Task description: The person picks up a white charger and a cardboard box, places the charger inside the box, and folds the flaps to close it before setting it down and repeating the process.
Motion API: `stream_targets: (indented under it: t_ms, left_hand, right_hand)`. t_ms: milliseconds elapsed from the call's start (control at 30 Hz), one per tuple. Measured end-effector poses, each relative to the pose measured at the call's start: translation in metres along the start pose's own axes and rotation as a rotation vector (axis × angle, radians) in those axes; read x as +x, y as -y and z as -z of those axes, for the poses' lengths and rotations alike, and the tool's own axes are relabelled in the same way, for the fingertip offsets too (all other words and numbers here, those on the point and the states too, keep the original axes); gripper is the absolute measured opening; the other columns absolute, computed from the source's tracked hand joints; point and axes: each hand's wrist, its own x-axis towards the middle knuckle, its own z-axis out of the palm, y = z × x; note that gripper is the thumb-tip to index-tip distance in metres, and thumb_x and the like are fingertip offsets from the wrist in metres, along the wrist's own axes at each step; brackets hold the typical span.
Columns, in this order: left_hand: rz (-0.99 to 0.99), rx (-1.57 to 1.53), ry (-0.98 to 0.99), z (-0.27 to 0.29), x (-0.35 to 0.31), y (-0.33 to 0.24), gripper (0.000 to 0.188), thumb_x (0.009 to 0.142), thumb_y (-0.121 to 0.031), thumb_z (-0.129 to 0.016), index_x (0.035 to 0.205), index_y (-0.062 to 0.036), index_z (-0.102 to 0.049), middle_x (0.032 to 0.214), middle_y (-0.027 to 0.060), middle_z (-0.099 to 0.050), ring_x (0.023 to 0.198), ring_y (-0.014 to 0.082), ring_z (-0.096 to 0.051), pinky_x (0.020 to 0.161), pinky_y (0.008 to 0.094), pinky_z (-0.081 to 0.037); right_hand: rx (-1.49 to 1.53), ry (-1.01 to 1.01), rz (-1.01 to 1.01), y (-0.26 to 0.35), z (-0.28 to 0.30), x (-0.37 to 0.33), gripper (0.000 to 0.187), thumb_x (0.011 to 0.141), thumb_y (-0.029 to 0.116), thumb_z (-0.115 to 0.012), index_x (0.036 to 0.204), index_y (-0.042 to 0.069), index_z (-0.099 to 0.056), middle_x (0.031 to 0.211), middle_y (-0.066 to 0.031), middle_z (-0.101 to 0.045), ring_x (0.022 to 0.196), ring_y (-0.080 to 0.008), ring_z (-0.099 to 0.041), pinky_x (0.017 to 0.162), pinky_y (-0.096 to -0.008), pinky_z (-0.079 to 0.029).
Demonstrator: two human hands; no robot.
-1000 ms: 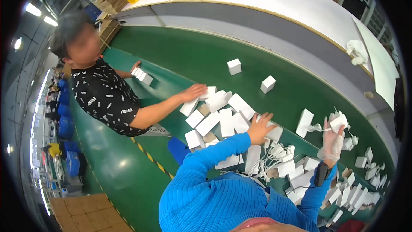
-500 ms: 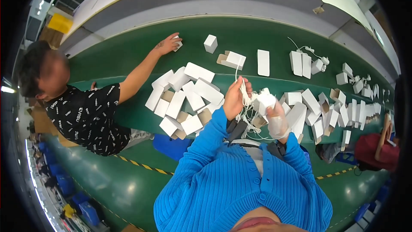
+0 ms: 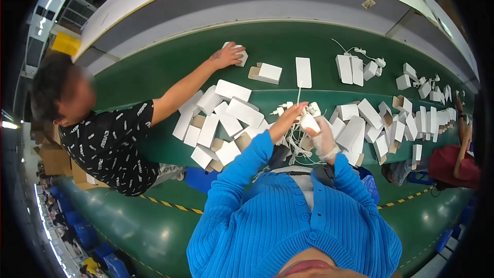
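Bright, even overhead light; strip lamps (image 3: 9, 124) glare at far left. Shiny green floor (image 3: 154, 226) shows soft highlights. White boxes (image 3: 242, 110) near blown out, shadows faint. Strong fisheye bend, black vignette round the rim, edges soft and smeared.

Green conveyor belt (image 3: 154, 72) carries scattered white boxes (image 3: 234, 110).

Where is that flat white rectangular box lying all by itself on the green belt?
In the head view the flat white rectangular box lies at upper centre of the green belt, just right of an open white-and-brown carton.
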Motion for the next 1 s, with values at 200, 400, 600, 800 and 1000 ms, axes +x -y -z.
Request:
stream_targets:
  t_ms: [200, 400, 600, 800, 1000]
  left_hand:
    - [0.305, 0.357, -0.329, 0.103, 0.083, 0.008, 0.068, 0.085, -0.044, -0.055, 0.135, -0.0059, -0.031, 0.089, 0.0132, -0.065, 0.071, 0.0190, -0.064, 0.058, 0.0361, -0.050]
    - [0.261, 1.187, -0.997, 0.196, 0.151, 0.043, 0.087, 0.079, -0.056, -0.053, 0.144, -0.0130, -0.014, 0.099, 0.0183, -0.061, 0.077, 0.0279, -0.064, 0.064, 0.0426, -0.051]
    - [0.497, 1.380, -0.730, 0.122, 0.168, 0.010, 0.098, 0.069, -0.055, -0.063, 0.145, -0.0173, -0.014, 0.112, 0.0152, -0.054, 0.095, 0.0313, -0.059, 0.077, 0.0477, -0.048]
    - [0.412, 1.375, -0.700, 0.142, 0.151, 0.016, 0.085, 0.059, -0.033, -0.075, 0.133, -0.0206, -0.034, 0.116, 0.0150, -0.050, 0.109, 0.0328, -0.050, 0.084, 0.0474, -0.046]
    - [-0.212, 1.208, -0.299, 0.141, 0.085, -0.014, 0.067, 0.059, -0.010, -0.070, 0.120, -0.0198, -0.044, 0.115, 0.0152, -0.050, 0.109, 0.0380, -0.048, 0.086, 0.0471, -0.045]
  right_hand:
    - [0.169, -0.224, -0.022, -0.018, 0.035, -0.029, 0.039, 0.087, 0.021, -0.061, 0.119, 0.003, -0.050, 0.098, -0.0043, -0.059, 0.078, -0.0106, -0.052, 0.064, -0.0226, -0.043]
    - [0.250, -0.110, -0.193, -0.023, 0.024, -0.054, 0.047, 0.087, 0.033, -0.057, 0.123, 0.003, -0.050, 0.087, -0.0022, -0.060, 0.066, -0.0075, -0.050, 0.055, -0.0204, -0.039]
    - [0.261, -0.243, -0.243, -0.006, 0.027, -0.082, 0.051, 0.088, 0.040, -0.053, 0.123, 0.003, -0.050, 0.084, -0.0030, -0.061, 0.061, -0.0076, -0.049, 0.052, -0.0198, -0.035]
    - [0.672, 0.040, -0.355, -0.008, 0.037, -0.067, 0.048, 0.091, 0.030, -0.051, 0.129, 0.003, -0.043, 0.103, -0.0048, -0.059, 0.082, -0.0125, -0.055, 0.064, -0.0234, -0.043]
    - [0.711, 0.113, -0.326, 0.010, 0.036, -0.029, 0.036, 0.092, 0.023, -0.050, 0.121, 0.002, -0.051, 0.100, -0.0063, -0.061, 0.086, -0.0161, -0.056, 0.072, -0.0304, -0.045]
